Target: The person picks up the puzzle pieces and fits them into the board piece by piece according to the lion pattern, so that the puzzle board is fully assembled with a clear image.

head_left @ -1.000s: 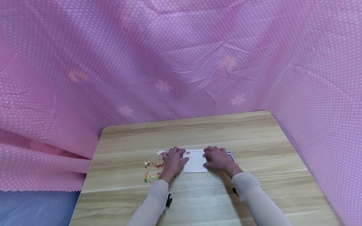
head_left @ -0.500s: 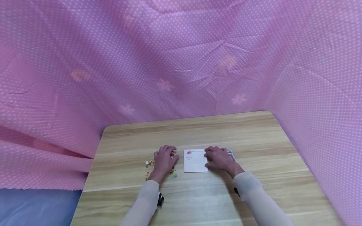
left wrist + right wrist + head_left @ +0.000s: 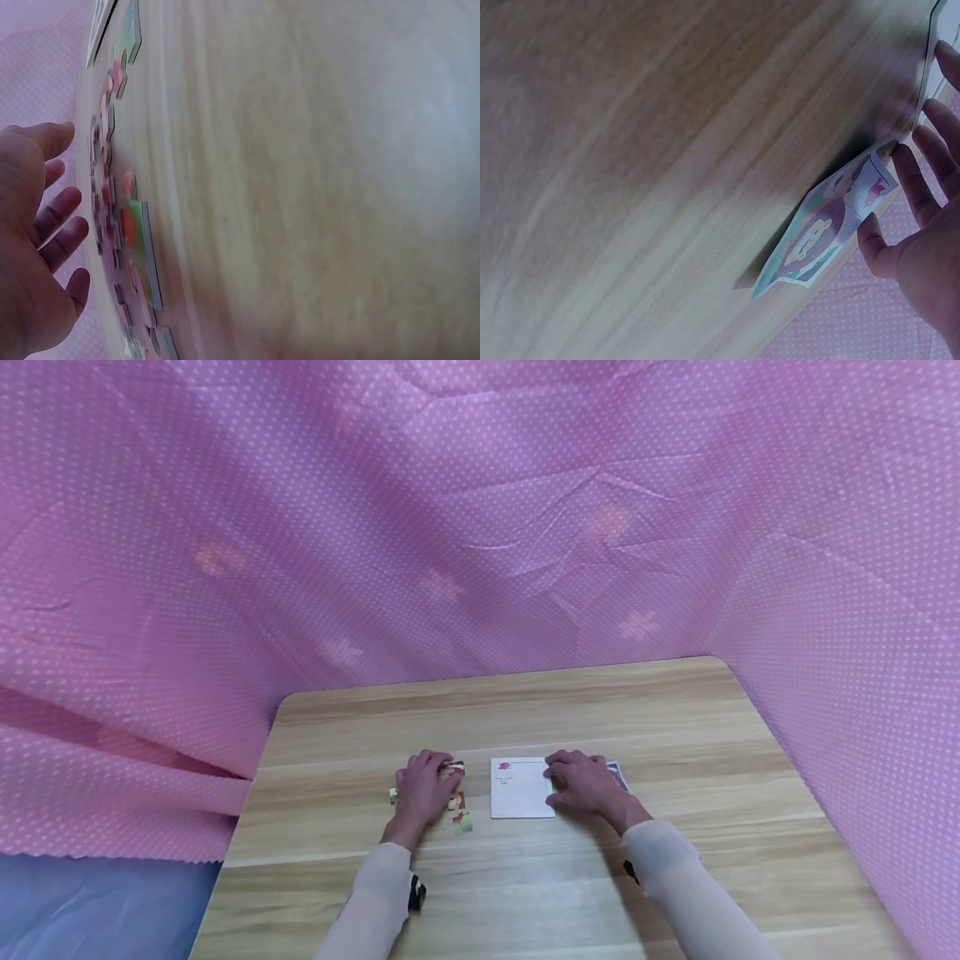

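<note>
My left hand (image 3: 422, 789) is over several jigsaw puzzle pieces (image 3: 457, 800), left of a white puzzle board (image 3: 522, 795). In the left wrist view, its fingers (image 3: 58, 214) are spread and loosely bent, close over colourful pieces (image 3: 139, 240), none gripped. Part of the piece group is hidden under this hand in the head view. The board carries a small pink-red printed figure and piece outline near its top left. On its right edge rests my right hand (image 3: 587, 787), fingertips at the rim. Beneath that hand lies a printed picture card (image 3: 817, 232), partly covered.
The wooden table (image 3: 480, 710) extends round both hands, with rounded far corners. A pink dotted curtain (image 3: 480, 527) hangs behind and at both sides. Blue fabric (image 3: 97, 902) shows at the lower left.
My left hand has moved left from the board's left edge to over the pieces, and some pieces now lie nearer the board. The right hand has stayed at the board's right edge.
</note>
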Motion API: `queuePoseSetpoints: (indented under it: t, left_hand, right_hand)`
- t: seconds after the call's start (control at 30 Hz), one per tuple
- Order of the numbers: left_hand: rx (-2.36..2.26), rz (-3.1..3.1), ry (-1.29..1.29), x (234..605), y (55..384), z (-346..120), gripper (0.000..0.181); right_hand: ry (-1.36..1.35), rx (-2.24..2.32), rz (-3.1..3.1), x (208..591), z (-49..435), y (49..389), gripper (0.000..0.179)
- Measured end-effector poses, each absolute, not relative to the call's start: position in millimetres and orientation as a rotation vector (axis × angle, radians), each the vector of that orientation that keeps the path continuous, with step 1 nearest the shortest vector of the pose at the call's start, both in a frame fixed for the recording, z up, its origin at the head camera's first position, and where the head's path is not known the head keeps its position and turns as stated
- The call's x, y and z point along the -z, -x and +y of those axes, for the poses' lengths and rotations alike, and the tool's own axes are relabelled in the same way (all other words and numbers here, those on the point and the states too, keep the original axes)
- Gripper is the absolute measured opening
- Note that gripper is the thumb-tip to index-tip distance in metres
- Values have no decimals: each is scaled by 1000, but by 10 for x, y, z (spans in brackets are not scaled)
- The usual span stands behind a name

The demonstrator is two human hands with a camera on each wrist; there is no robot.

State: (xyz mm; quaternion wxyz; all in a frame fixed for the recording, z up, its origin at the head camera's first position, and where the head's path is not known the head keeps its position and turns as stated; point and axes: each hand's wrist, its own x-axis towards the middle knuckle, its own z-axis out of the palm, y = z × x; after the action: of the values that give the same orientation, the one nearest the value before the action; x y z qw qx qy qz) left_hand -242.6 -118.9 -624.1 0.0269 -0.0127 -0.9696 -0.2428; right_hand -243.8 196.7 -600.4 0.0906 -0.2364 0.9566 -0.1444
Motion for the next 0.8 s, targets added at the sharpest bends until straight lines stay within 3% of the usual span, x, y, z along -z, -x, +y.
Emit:
queuePoseSetpoints:
  t: [0.37, 0.8]
  left_hand:
    - [733, -2987, 44, 6192, 2540, -1396, 31]
    - [688, -3106, 83, 6216, 2703, -1559, 38]
  right_hand:
    - [671, 415, 2851, 6026, 1930, 2490, 46]
    - [613, 436, 2848, 6044, 1867, 2554, 46]
